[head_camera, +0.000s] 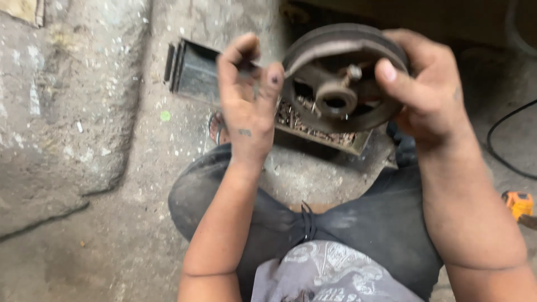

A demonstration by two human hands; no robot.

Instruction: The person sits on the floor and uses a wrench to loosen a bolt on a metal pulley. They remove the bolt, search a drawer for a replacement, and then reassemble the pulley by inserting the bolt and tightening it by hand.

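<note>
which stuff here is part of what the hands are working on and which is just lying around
In hand: grooved metal pulley wheel, gripped by right hand; left hand at its rim.

Lying about: open metal box of small metal bits, orange tool, black cable.

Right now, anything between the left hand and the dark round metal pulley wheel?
Nothing visible. The left hand is at the rim of the dark round metal pulley wheel, which the right hand grips.

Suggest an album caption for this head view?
Both hands, left and right, hold a rusty pulley wheel above a box of scrap.
</note>
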